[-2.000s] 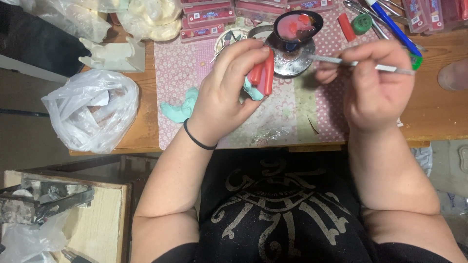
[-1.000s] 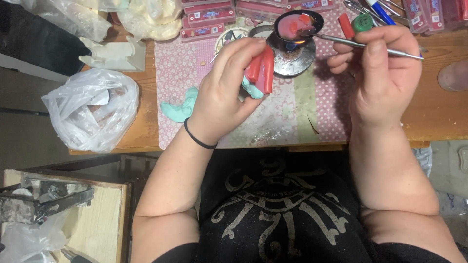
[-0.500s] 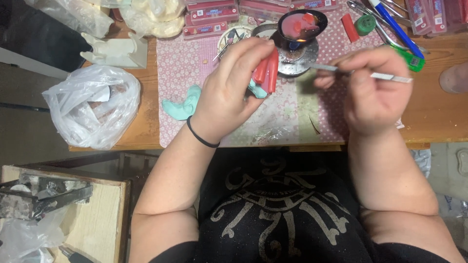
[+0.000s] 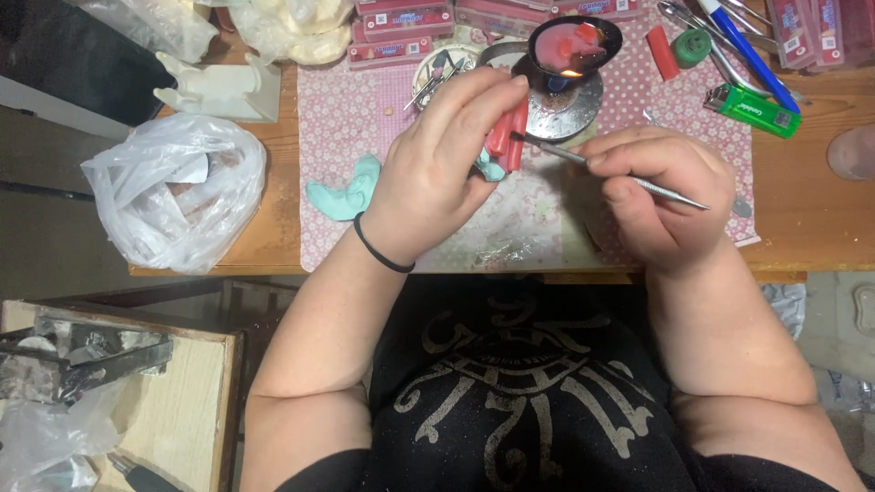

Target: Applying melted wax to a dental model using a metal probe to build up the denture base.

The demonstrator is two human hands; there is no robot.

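two hands on a small wax piece, tool tip at the red sticks

we see the left hand (image 4: 437,173) curled shut around a small figure of red wax-like sticks with a pale teal part (image 4: 503,146), lifted just above the pink dotted mat (image 4: 365,118), probably so the tip can reach it from the side. the right hand (image 4: 661,196) pinches a thin metal pick-shaped tool (image 4: 629,178) between thumb and fingers like a pen, its tip touching the red sticks. just behind the figure a dark spoon holding melted red material (image 4: 570,46) sits over a small flame on a round metal burner (image 4: 565,105), kept close, we judge, so the tip can go to the heat and back quickly.

a teal curved lump of clay-like material (image 4: 342,193) lies on the mat left of the left hand, apart from it. a black band (image 4: 378,251) rings the left wrist.

packages: flat red rectangular packs with label strips (image 4: 392,36) line the far edge of the wooden table (image 4: 811,228), more at the top right corner (image 4: 802,32); print too small to matter. a green rectangular lighter (image 4: 752,109) lies right of the burner, a blue pen-like tool (image 4: 752,50) behind it, a short red stick (image 4: 663,53) and small green round cap (image 4: 693,46) near the spoon. a crumpled clear plastic bag (image 4: 173,187) sits at the left table edge, a cream moulded figure (image 4: 219,87) behind it.
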